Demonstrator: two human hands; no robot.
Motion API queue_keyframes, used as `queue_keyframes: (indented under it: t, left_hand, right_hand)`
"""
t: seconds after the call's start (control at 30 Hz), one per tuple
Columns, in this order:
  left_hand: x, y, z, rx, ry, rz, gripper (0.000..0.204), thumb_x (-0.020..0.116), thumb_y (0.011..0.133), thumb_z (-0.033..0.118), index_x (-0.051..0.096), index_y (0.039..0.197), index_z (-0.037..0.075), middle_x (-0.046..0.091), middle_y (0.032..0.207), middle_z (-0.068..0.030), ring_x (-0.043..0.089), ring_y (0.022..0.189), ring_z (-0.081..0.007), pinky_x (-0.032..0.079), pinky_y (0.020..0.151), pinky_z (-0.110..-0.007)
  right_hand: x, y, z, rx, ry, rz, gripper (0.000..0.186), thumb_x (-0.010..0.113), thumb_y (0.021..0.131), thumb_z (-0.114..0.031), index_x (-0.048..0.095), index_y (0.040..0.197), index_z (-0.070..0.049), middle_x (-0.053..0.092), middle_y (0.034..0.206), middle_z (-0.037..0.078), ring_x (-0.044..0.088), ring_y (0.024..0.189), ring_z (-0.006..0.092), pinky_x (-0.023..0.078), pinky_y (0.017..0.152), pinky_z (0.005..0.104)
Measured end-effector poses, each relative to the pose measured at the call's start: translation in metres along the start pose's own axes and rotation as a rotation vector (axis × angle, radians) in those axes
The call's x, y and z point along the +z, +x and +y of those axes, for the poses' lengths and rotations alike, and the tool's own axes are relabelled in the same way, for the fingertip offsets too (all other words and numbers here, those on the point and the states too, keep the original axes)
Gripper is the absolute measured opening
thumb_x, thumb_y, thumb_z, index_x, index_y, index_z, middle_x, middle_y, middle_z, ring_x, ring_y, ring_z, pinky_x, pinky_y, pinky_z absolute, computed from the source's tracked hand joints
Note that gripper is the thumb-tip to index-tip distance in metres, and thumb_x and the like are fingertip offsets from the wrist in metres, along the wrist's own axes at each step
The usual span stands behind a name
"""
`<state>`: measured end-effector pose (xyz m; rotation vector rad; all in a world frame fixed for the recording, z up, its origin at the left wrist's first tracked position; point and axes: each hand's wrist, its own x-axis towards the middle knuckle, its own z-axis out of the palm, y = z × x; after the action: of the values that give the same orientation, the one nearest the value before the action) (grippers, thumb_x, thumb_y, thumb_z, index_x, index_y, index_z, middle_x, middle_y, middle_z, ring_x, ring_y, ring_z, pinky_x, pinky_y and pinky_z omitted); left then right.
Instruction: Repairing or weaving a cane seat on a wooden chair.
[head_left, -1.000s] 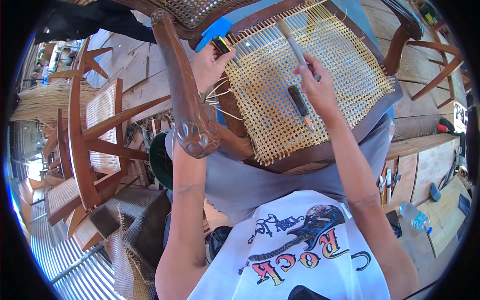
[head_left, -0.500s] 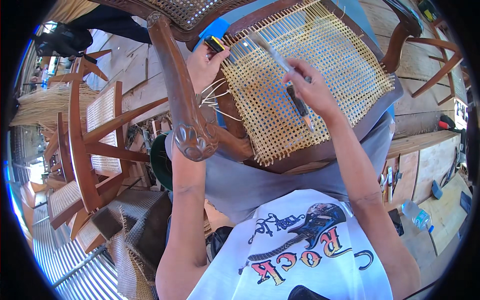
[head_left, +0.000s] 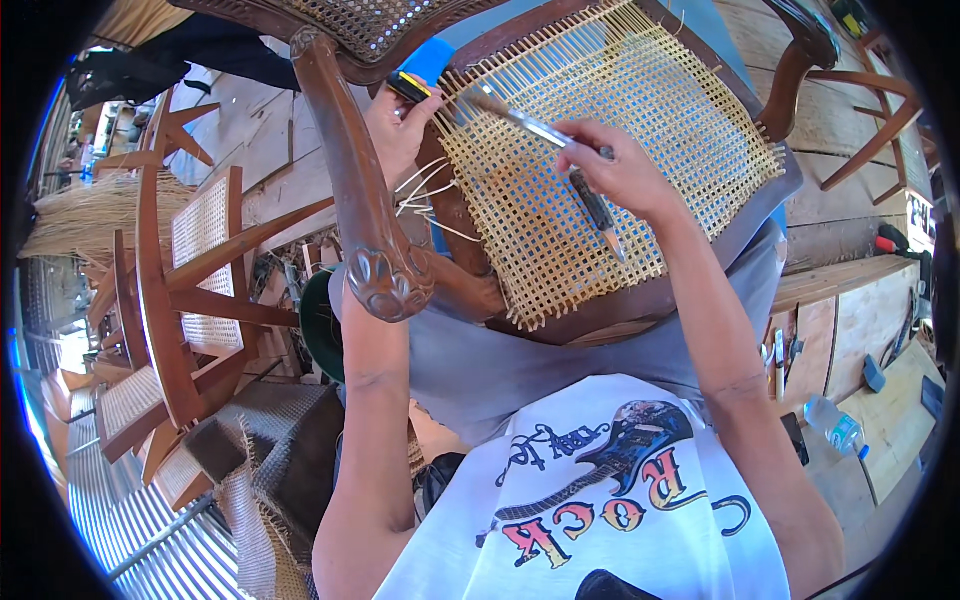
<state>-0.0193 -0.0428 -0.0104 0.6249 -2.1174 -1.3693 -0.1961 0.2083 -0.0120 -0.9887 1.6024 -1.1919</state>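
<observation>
A dark carved wooden chair lies tipped across my lap, its seat frame filled with woven cane (head_left: pixel 590 170). Loose strands form open rows at the far-left edge. At that edge my left hand (head_left: pixel 395 130) is closed on a small black-and-yellow tool (head_left: pixel 410 87); its exact kind cannot be told. Above the weave my right hand (head_left: pixel 615 165) grips a slim metal tool (head_left: pixel 540 128) with a brownish end pointing far left. A dark-handled pointed tool (head_left: pixel 597 212) extends below the same hand, tip toward me; whether it is held too is unclear.
A carved chair leg (head_left: pixel 350 160) rises beside my left forearm. Other wooden chairs (head_left: pixel 185 290) with cane panels stand at the left, near a bundle of cane strands (head_left: pixel 100 215). At the right are a plastic bottle (head_left: pixel 835 428) and small tools on boards. Several loose cane ends (head_left: pixel 425 195) hang near my left wrist.
The metal tool in my right hand has swung lower and left, its brownish end now nearer the cane's left edge. My left hand has shifted slightly left with the black-and-yellow tool.
</observation>
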Motion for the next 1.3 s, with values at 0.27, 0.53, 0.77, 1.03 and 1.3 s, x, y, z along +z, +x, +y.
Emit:
queue_keyframes:
  t: [0.27,0.53,0.77,1.03,1.3]
  left_hand:
    - [0.004,-0.006,0.005,-0.019,-0.027,-0.067,0.022,0.07,0.093,0.014,0.062,0.109,0.002,0.068,0.097,-0.0039,0.063,0.086,-0.0097,0.052,0.079,-0.025]
    - [0.011,-0.005,0.0,-0.008,-0.005,-0.093,0.019,0.07,0.092,0.011,0.062,0.106,0.002,0.069,0.099,-0.0052,0.063,0.085,-0.0098,0.052,0.078,-0.024]
    - [0.008,-0.005,-0.002,-0.016,-0.046,-0.168,0.021,0.069,0.091,0.008,0.059,0.109,0.003,0.069,0.099,-0.0059,0.064,0.088,-0.0112,0.052,0.081,-0.026]
    - [0.008,-0.01,0.004,0.041,0.022,-0.157,0.022,0.07,0.09,0.01,0.061,0.108,0.001,0.07,0.094,-0.0061,0.066,0.086,-0.0118,0.052,0.081,-0.028]
    - [0.017,-0.011,0.016,-0.033,0.118,-0.225,0.02,0.069,0.09,0.007,0.059,0.107,0.003,0.068,0.099,-0.004,0.064,0.093,-0.0121,0.051,0.087,-0.027]
  right_hand:
    - [-0.006,-0.012,0.005,-0.008,0.192,0.163,0.039,0.054,0.097,-0.013,0.055,0.132,0.002,0.064,0.086,0.001,0.042,0.056,0.0024,0.035,0.05,0.0186]
    - [-0.004,-0.007,0.012,0.009,0.135,0.109,0.038,0.054,0.097,-0.013,0.056,0.132,0.0,0.064,0.086,0.001,0.043,0.056,0.0027,0.034,0.049,0.0188]
    - [-0.017,-0.011,0.017,0.009,0.318,0.225,0.037,0.054,0.098,-0.014,0.055,0.134,-0.002,0.063,0.084,0.002,0.041,0.055,0.0025,0.032,0.047,0.0189]
    - [-0.011,-0.019,0.015,0.058,0.219,-0.003,0.036,0.056,0.098,-0.015,0.057,0.131,0.0,0.064,0.084,0.002,0.041,0.055,0.0024,0.032,0.048,0.0192]
    - [-0.009,-0.025,0.019,-0.004,0.207,0.169,0.038,0.055,0.098,-0.015,0.056,0.133,-0.001,0.063,0.084,0.001,0.041,0.056,0.0022,0.032,0.049,0.019]
